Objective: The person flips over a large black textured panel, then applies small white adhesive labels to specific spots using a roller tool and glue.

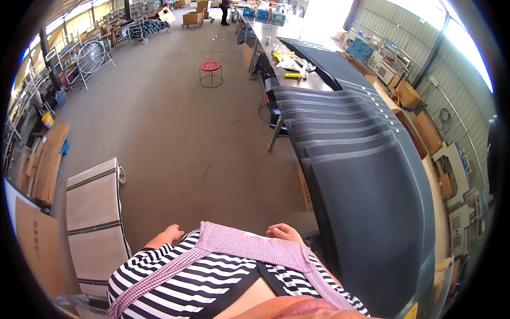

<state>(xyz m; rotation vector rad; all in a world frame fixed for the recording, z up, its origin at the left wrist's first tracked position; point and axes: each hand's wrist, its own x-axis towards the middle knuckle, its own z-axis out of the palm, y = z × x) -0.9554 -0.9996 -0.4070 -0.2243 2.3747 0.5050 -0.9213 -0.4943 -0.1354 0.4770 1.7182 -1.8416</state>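
My left hand (172, 233) hangs in the air at my left side, its fingers drawn loosely together with nothing seen in them. The nearest thing to it is a beige panel with dark stripes (93, 198), which stands apart from it. On my other side, my right hand (285, 233) is held near my waist with curled fingers, and no object shows in it. Close to its right lies a row of overlapping dark grey sheets (372, 207) on a long table. The sheets are fanned out, and my hand does not touch them.
Ahead stands a red round stool (211, 67) on the brown floor (175, 122). Yellow-handled tools (293, 75) and a white bag lie on the metal tabletop (317, 82). Cardboard (49, 165) leans at the left. Machines (458, 228) line the right wall. A person (224, 11) stands far off.
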